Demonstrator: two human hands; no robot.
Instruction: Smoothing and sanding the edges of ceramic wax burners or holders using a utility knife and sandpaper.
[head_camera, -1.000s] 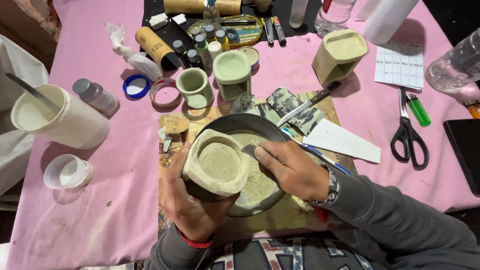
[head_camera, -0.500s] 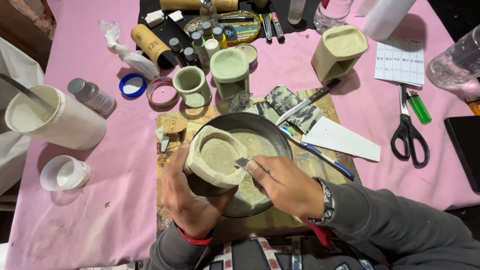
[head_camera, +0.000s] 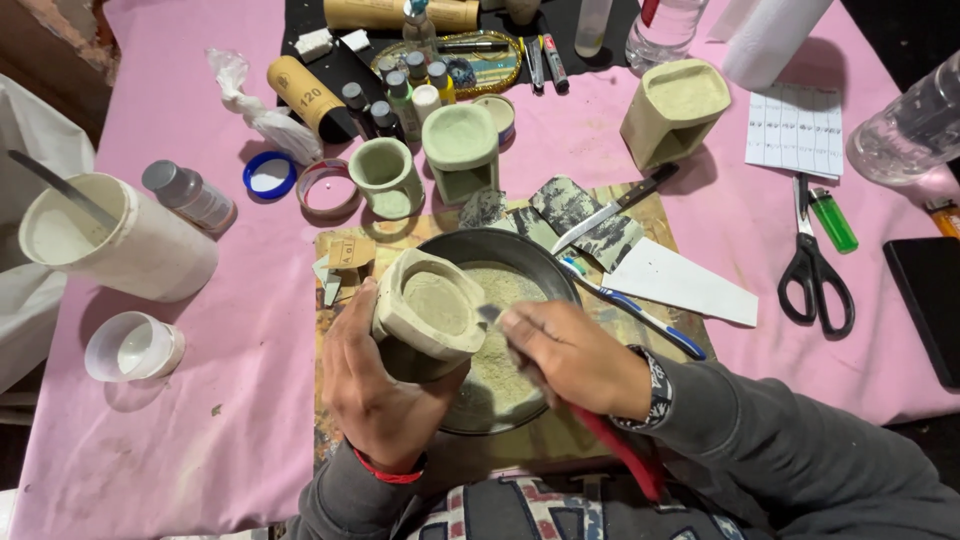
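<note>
My left hand (head_camera: 372, 385) grips a pale greenish-grey clay pot (head_camera: 428, 308), tilted over a dark round pan (head_camera: 545, 268) that holds pale powder. My right hand (head_camera: 575, 357) is closed around a red-handled brush (head_camera: 612, 448); its tip meets the pot's inner rim. Both hands sit over a brown board (head_camera: 655, 215) on the pink tablecloth (head_camera: 230, 400).
Similar clay pots (head_camera: 461, 148), (head_camera: 673, 108), (head_camera: 386, 177) stand behind the pan, with small bottles (head_camera: 400, 90), a knife (head_camera: 615, 208), a toothbrush (head_camera: 640, 315) and white paper (head_camera: 680, 283). Scissors (head_camera: 815, 270) and a green lighter (head_camera: 832, 220) lie right. A white tub (head_camera: 120, 240) and small cup (head_camera: 133, 347) sit left.
My right hand has shifted left and down, bringing the brush tip from the pan side onto the pot's rim. The left hand keeps holding the pot, slightly turned.
</note>
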